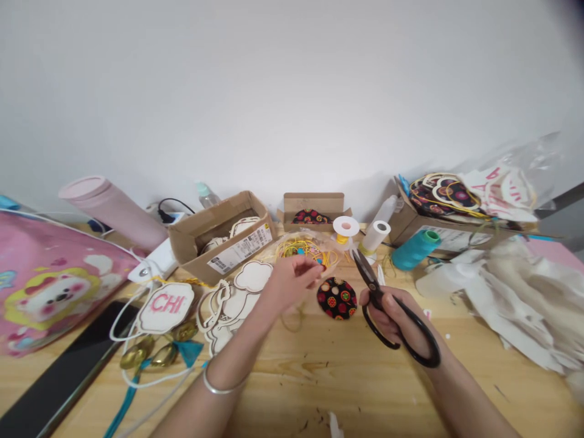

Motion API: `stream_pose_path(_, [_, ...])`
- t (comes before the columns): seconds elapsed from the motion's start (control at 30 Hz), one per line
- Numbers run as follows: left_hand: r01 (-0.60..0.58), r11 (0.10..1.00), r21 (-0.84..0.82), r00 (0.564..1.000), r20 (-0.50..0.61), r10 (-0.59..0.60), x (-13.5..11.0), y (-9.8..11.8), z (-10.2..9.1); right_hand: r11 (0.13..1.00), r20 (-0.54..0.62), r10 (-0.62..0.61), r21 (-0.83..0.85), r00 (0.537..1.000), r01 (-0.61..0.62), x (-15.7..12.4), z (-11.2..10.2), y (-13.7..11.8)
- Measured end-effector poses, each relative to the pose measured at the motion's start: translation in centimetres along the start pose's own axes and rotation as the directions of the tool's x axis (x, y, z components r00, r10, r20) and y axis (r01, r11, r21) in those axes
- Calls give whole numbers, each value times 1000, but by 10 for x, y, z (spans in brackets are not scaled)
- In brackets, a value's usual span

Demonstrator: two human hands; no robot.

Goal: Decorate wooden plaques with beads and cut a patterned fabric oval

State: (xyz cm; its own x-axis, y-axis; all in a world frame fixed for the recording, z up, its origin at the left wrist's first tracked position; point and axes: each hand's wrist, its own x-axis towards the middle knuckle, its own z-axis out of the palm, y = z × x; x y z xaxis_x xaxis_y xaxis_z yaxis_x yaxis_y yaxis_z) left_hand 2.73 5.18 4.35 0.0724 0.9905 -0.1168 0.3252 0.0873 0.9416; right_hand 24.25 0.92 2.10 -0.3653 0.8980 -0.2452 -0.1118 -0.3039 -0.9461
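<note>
My right hand (pixel 387 313) grips a pair of black-handled scissors (pixel 373 286), blades pointing up and to the left. The fingers of my left hand (pixel 294 280) are pinched together; whatever small thing is between them, if anything, I cannot make out. Between the two hands a round patch of black fabric with red and yellow flowers (pixel 336 298) lies flat on the wooden table (pixel 310 377). Just behind my left hand sits a tangle of yellow cord (pixel 314 248). White cloud-shaped pieces (pixel 252 277) lie to its left.
At the back stand an open cardboard box (pixel 241 243), a smaller box (pixel 314 201), a white spool (pixel 345 226) and a teal thread cone (pixel 416 249). Crumpled pale cloth (pixel 515 298) lies right. A "CHI" patch (pixel 166 308), brass bells (pixel 137 354) and a phone (pixel 68 371) lie left.
</note>
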Motion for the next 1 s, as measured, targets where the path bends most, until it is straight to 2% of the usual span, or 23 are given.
stream_pose_path(0.03, [-28, 990, 139, 999, -22, 31, 7, -4, -6, 1000, 0, 5, -5, 1000, -5, 1, 0, 1])
stream_pose_path(0.1, [-80, 910, 407, 996, -3, 89, 20, -14, -17, 1000, 7, 14, -16, 1000, -14, 2, 1, 3])
stream_pose_path(0.2, [-92, 873, 479, 996, 28, 90, 35, -25, -26, 999, 8, 23, -28, 1000, -22, 3, 2, 5])
stream_pose_path(0.33, [-78, 862, 501, 996, 8, 85, 36, -24, -33, 999, -25, 17, -48, 1000, -18, 4, 5, 3])
stream_pose_path(0.4, [-64, 855, 515, 995, -35, 96, 31, -22, -37, 993, -75, -14, -115, 997, 5, 5, 7, 1])
stream_pose_path(0.47, [-52, 848, 527, 991, -78, 109, 22, -25, -39, 967, -164, -75, -253, 984, 31, 7, 8, -1])
stream_pose_path(0.57, [-84, 862, 500, 984, -93, 150, 3, -35, -30, 818, -305, -234, -575, 923, 17, 13, 5, 1])
stream_pose_path(0.63, [-161, 884, 438, 977, -58, 207, -11, -41, -16, 658, -318, -324, -753, 891, -29, 17, 2, 5])
stream_pose_path(0.73, [-270, 872, 407, 961, 53, 273, -31, -43, 8, 471, -287, -375, -878, 882, -86, 22, -2, 9])
stream_pose_path(0.83, [-304, 847, 437, 953, 138, 271, -44, -39, 24, 372, -267, -387, -921, 883, -116, 23, -1, 10])
stream_pose_path(0.9, [-316, 835, 450, 948, 174, 265, -48, -37, 26, 330, -241, -365, -937, 899, -117, 23, 2, 11])
stream_pose_path(1.0, [-301, 834, 463, 953, 113, 281, -45, -38, 20, 301, -216, -326, -947, 920, -115, 24, 7, 13])
